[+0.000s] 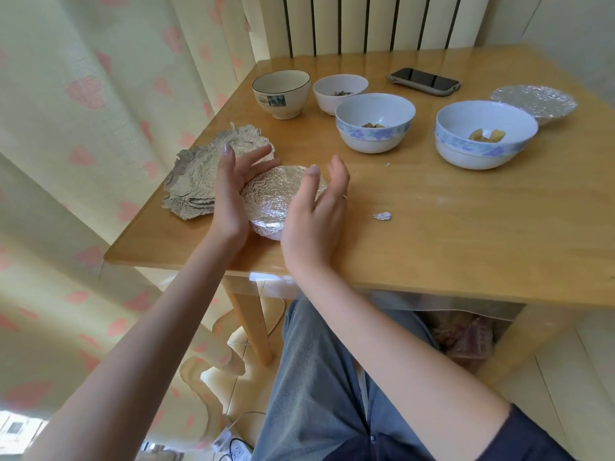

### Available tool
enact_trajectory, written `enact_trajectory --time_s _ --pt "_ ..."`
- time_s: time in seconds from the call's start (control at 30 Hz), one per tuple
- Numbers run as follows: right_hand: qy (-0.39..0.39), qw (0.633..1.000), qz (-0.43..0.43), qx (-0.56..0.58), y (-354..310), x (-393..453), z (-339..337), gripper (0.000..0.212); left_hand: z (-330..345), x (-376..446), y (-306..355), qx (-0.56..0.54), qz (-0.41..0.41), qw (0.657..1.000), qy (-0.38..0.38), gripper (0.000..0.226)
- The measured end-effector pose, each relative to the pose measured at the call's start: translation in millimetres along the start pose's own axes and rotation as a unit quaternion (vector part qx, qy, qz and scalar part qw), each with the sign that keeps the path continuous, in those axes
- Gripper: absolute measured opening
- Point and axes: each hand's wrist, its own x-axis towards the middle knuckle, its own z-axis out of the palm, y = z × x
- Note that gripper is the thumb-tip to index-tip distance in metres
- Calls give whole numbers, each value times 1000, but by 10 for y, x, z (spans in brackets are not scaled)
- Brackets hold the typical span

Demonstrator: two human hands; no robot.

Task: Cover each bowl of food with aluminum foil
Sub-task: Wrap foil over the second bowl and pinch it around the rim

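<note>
A bowl covered with crinkled aluminum foil (274, 197) sits near the table's front left edge. My left hand (231, 194) is at its left side and my right hand (316, 214) at its right side, both with fingers straight and spread; whether the palms touch the foil is unclear. A stack of crumpled foil sheets (196, 174) lies left of the bowl. Further back stand uncovered bowls: a cream one with a dark rim (281, 94), a plain white one (339, 91), and two blue-patterned ones (374, 123) (484, 134) with food. Another foil-covered bowl (534, 103) is at the far right.
A phone (423, 80) lies at the back of the wooden table (432, 227). Small foil scraps (382, 215) lie right of my hands. A curtain hangs on the left and a radiator stands behind the table. My legs are under the table's front edge.
</note>
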Motion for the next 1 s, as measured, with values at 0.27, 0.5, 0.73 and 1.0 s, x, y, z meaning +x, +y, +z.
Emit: enact_trajectory --time_s 0.27,0.5,0.73,1.0 --pt "16 999 32 21 7 41 1 41 20 -23 -14 -9 -13 1000 14 79" --pt "-33 997 64 30 -26 84 -121 47 15 -108 48 -61 -52 995 51 72" --pt "-180 976 116 -33 -92 797 -206 58 184 -306 -8 -114 -40 976 181 69" --pt "-309 934 161 -81 7 788 -107 76 323 -269 -8 -95 -58 956 271 62"
